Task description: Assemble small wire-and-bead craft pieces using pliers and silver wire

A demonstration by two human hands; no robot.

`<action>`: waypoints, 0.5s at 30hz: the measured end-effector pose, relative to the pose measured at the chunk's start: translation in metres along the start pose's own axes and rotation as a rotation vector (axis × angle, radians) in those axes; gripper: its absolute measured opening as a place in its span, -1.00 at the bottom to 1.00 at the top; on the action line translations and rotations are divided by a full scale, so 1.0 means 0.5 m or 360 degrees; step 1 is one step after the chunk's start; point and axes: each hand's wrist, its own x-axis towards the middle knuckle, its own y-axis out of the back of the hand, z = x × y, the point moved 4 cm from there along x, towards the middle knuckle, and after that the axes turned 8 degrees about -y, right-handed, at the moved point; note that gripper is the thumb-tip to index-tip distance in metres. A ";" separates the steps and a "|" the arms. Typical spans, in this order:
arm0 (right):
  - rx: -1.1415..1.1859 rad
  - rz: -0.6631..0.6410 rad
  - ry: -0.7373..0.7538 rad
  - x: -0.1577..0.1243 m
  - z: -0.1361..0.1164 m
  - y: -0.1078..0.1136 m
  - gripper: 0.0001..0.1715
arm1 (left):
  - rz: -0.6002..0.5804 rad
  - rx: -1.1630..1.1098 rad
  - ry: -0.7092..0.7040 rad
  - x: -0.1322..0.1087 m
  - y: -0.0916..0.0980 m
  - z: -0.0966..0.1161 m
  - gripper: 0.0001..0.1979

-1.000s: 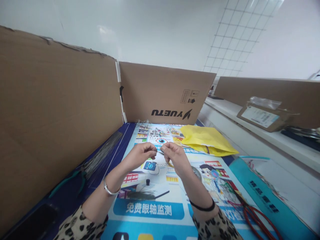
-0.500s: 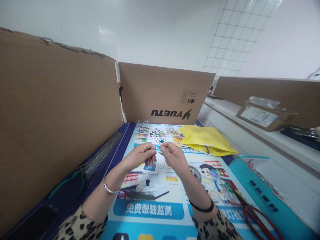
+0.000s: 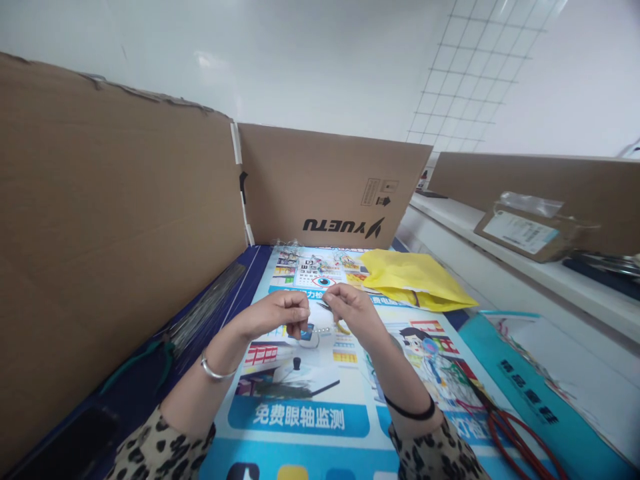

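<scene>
Counted two hands: left hand (image 3: 273,317), right hand (image 3: 350,308), over poster (image 3: 300,417). One yellow bag (image 3: 415,279) at poster's far right corner. One pliers (image 3: 137,363), one wire bundle (image 3: 205,310) left of poster.

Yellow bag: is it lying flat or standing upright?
Lying flat: the yellow bag rests on the far right corner of the printed poster.

Dark blue table (image 3: 150,400) carries a big printed poster (image 3: 300,417) dead centre; yellow bag (image 3: 410,277) at 1 o'clock, thin wire bundle (image 3: 205,308) at 10 with green-handled pliers (image 3: 135,363) just beside, dark phone (image 3: 70,443) at 8, red cord loops (image 3: 520,443) and teal packet (image 3: 530,393) at 4
</scene>
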 end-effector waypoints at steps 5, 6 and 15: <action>0.0006 -0.0027 -0.0011 -0.002 0.002 -0.013 -0.80 | 0.0229 0.0047 0.0010 0.006 0.007 -0.004 -0.75; 0.0016 -0.0030 -0.0043 -0.002 0.004 -0.015 -0.80 | 0.0256 0.0059 0.0016 0.007 0.007 -0.006 -0.76; 0.0457 -0.0105 -0.0344 -0.004 0.019 -0.034 -0.77 | 0.0359 0.0318 -0.0045 0.015 0.000 -0.012 -0.81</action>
